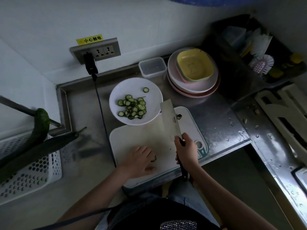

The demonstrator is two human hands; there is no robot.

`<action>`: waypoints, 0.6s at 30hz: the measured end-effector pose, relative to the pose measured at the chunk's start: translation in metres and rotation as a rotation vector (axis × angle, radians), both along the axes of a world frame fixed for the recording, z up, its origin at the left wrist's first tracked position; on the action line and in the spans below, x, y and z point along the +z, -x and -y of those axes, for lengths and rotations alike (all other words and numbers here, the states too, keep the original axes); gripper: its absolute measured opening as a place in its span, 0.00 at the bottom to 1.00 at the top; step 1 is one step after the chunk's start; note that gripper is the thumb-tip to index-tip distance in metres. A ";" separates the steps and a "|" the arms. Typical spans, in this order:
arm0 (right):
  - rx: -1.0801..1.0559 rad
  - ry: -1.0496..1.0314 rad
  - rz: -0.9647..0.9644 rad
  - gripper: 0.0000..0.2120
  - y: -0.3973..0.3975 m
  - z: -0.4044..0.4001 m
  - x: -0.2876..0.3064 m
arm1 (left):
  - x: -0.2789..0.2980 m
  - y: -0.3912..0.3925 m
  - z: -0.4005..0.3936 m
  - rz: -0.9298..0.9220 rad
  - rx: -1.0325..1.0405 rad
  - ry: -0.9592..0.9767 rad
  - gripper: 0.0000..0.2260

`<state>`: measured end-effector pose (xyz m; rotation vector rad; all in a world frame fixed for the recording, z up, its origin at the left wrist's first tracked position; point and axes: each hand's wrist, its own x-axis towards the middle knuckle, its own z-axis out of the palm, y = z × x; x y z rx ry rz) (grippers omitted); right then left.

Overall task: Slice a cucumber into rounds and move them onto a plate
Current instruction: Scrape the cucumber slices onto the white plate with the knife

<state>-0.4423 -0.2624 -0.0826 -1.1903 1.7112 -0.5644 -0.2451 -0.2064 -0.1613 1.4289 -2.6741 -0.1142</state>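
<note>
A white plate (149,87) holds several thin cucumber rounds (132,107), one lying apart at its far side. It overlaps the far edge of a white cutting board (141,135). My right hand (186,151) grips the dark handle of a cleaver (170,118), whose blade points away toward the plate above the board. My left hand (140,159) lies on the near part of the board, fingers curled around a cucumber slice (154,158) that peeks out at its fingertips. A small cucumber end piece (179,116) lies on the board's far right corner.
Two whole cucumbers (38,141) rest on a white perforated basket (31,173) at the left. A stack of plates and bowls (193,72), a clear box (152,67), a plugged-in cable (103,120) and a wet steel counter (221,123) surround the board.
</note>
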 end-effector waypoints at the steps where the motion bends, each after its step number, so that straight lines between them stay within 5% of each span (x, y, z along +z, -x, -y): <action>1: 0.016 -0.002 -0.007 0.10 0.000 -0.002 0.000 | 0.002 0.002 0.003 -0.002 -0.001 -0.002 0.18; 8: 0.050 0.003 -0.018 0.11 0.008 -0.014 -0.007 | 0.007 0.007 0.007 -0.205 0.105 0.047 0.06; 18: -0.114 -0.038 0.041 0.12 0.010 -0.034 -0.015 | 0.070 0.001 0.080 -0.530 0.658 0.103 0.07</action>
